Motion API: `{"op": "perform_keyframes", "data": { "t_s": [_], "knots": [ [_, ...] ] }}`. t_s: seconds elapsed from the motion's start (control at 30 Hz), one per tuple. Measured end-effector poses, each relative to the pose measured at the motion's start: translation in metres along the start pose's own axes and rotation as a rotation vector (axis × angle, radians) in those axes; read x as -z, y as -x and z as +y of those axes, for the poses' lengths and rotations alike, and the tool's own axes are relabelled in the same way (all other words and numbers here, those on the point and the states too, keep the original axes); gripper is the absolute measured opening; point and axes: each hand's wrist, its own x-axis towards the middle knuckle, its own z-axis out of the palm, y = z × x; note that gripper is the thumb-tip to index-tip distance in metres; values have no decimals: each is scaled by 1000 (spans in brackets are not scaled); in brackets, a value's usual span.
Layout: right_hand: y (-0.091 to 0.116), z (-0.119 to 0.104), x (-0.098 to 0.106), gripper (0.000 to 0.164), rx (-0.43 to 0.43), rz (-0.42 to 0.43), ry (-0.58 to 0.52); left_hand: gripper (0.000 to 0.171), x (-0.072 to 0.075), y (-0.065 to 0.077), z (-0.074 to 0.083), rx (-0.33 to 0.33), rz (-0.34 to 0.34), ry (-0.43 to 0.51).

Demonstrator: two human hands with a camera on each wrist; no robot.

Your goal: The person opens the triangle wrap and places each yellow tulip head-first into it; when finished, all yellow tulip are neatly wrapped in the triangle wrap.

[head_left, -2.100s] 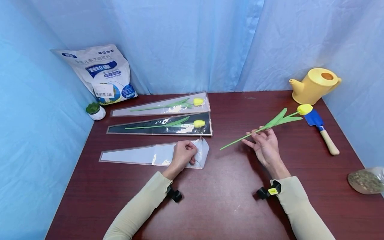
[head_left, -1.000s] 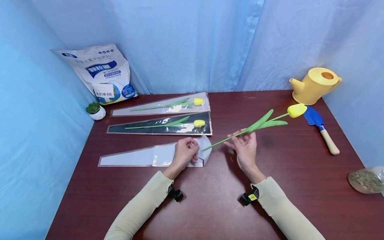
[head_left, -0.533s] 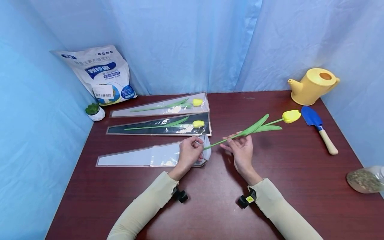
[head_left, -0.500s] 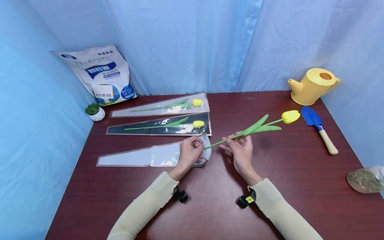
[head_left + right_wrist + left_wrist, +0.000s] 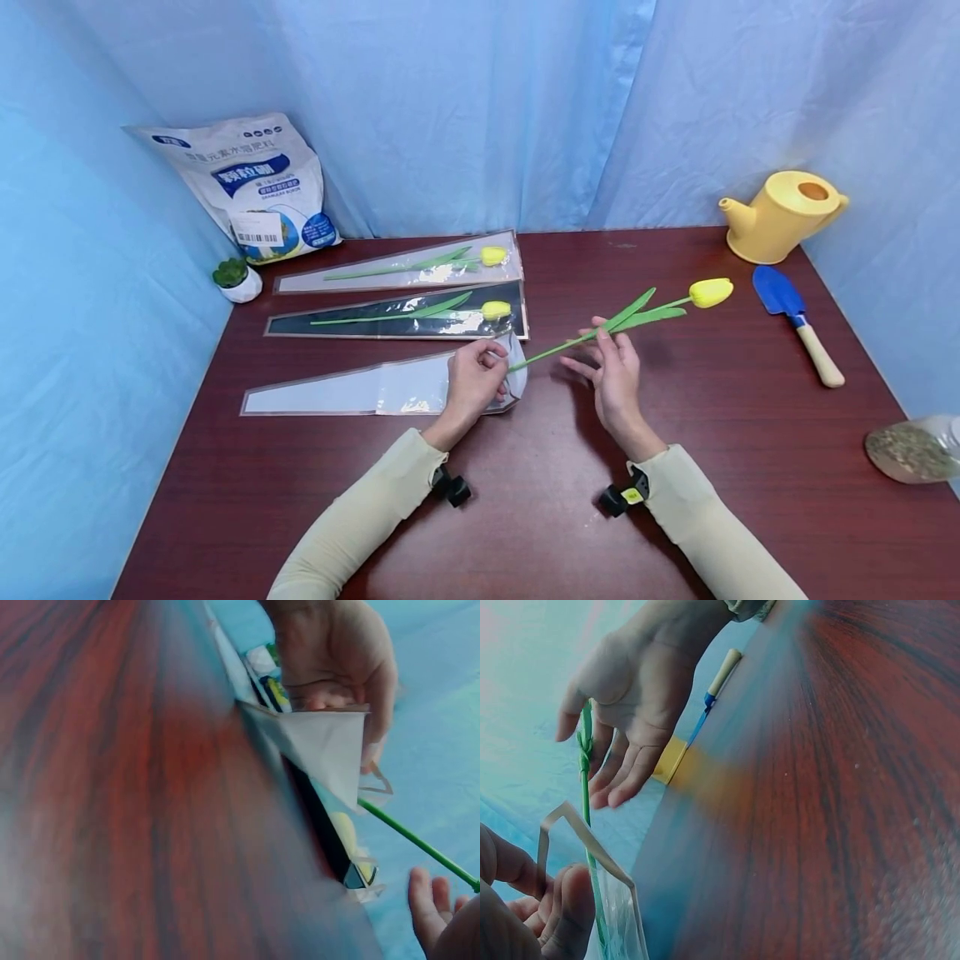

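Observation:
My left hand [image 5: 474, 379] pinches the mouth of a white flower sleeve [image 5: 337, 392] between thumb and fingers, and the mouth gapes in the right wrist view. My right hand [image 5: 615, 371] holds a yellow artificial tulip [image 5: 711, 292] by its green stem, just below the leaves. The stem slants down to the left and its lower end is inside the sleeve mouth, as the left wrist view shows the stem [image 5: 592, 877] behind the clear film. Behind lie a black-backed sleeve [image 5: 375, 321] and a pale sleeve [image 5: 315, 283], each with a yellow tulip in it.
A fertilizer bag [image 5: 255, 192] and a small potted succulent [image 5: 238, 281] stand at the back left. At the right are a yellow watering can [image 5: 780, 217], a blue trowel [image 5: 798, 325] with a wooden handle, and a jar of dried bits [image 5: 911, 450].
My right hand has brought the tulip leftward, and its stem end has gone into the sleeve mouth. Lately the tulip slid further left while the right hand shifted slightly right.

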Motion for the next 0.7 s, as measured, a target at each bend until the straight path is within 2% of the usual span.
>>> {"op": "perform_keyframes", "data": {
  "t_s": [0.17, 0.4, 0.57, 0.7],
  "knots": [
    [-1, -2, 0, 22, 18, 59, -7, 12, 0, 0, 0, -7, 6, 7],
    [1, 2, 0, 13, 56, 25, 32, 14, 0, 2, 3, -27, 8, 9],
    [2, 2, 0, 16, 19, 23, 74, 15, 0, 3, 4, -46, 17, 19],
    [-1, -3, 2, 7, -3, 47, 95, 14, 0, 3, 4, -51, 24, 27]
  ]
}}
